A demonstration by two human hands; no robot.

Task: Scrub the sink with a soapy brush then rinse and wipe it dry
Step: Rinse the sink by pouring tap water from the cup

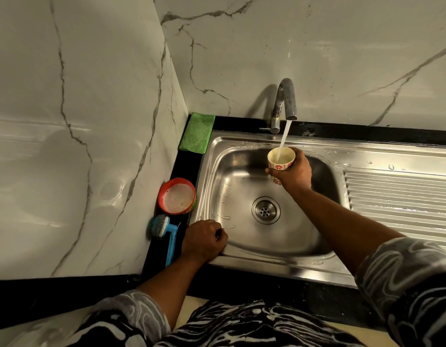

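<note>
Two steps look left, I'd judge: rinsing, now in hand, and wiping. The right hand (293,174) grips a flowered cup (280,160) under the running tap (284,101), near the sink's (267,261) back edge. The left hand (204,240) rests as a loose fist on the sink's front-left corner, with nothing visible in it. The brush (170,239) lies on the counter (189,166) along the sink's left edge, head towards the bowl (177,196), handle pointing frontward. The green cloth (197,132) sits unused at the back-left corner.

Right hand (295,172) grips a cup (279,166); left hand (204,240) rests fisted.
</note>
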